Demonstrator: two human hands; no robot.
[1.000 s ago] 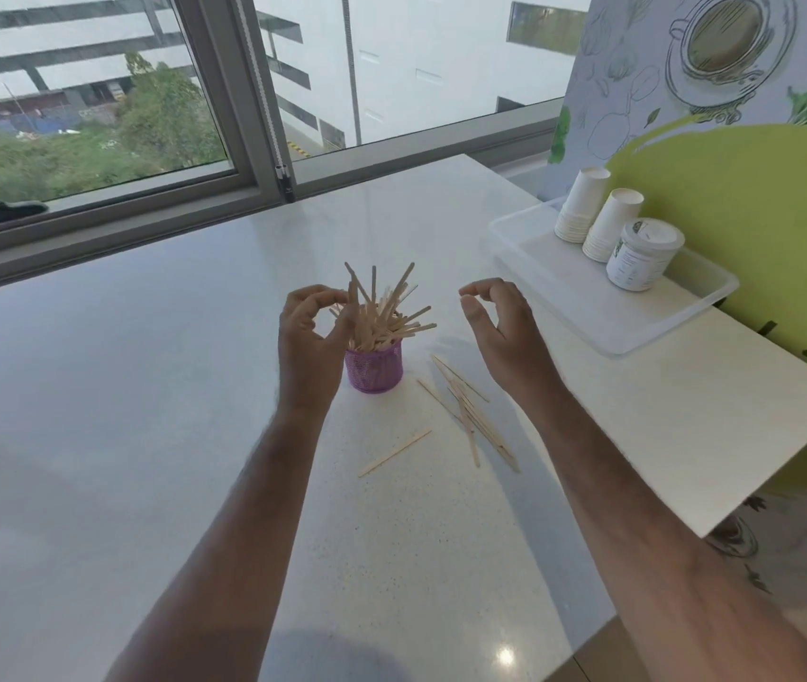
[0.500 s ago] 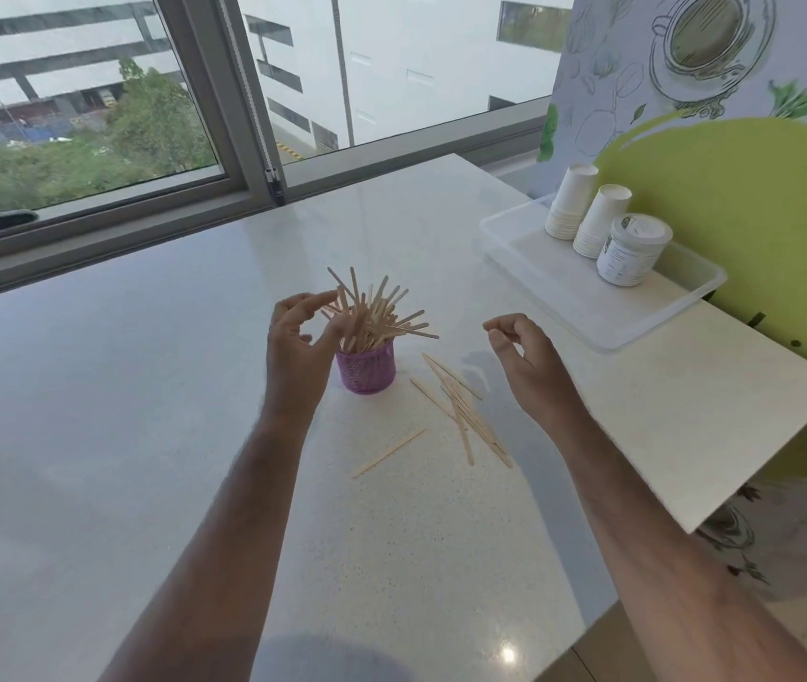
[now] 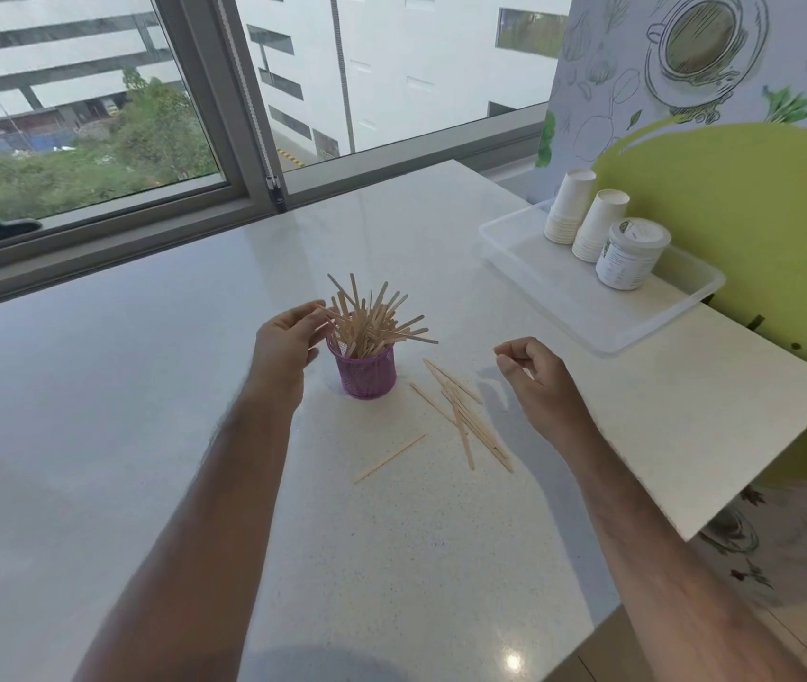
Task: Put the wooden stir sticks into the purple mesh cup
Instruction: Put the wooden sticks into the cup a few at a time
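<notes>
White speckled worktop [image 3: 96, 435] is stretching out below a wide window [image 3: 86, 115], and we are looking across it from left to right. Our left hand [image 3: 285, 344] is hovering beside the purple mesh cup [image 3: 367, 374], fingers curled and loosely spread, the fingertips touching the leaning wooden stir sticks in the cup [image 3: 371, 319]; whether it is actually pinching one, we cannot tell. One cup is standing there, bristling with a crowded fan of sticks too tangled to count. Just right of it, loose sticks [image 3: 465, 415] are lying flat in a crossed heap, about six, with a single stick [image 3: 390, 458] lying apart nearer to us. Our right hand [image 3: 536, 374] is hanging above the worktop beyond that heap, thumb and forefinger drawn close together, holding nothing we can see. Farther right, a clear plastic tray [image 3: 588, 317] is carrying two stacks of white paper cups [image 3: 583, 221] and one lidded tub [image 3: 630, 253], against a green painted wall [image 3: 760, 214].
</notes>
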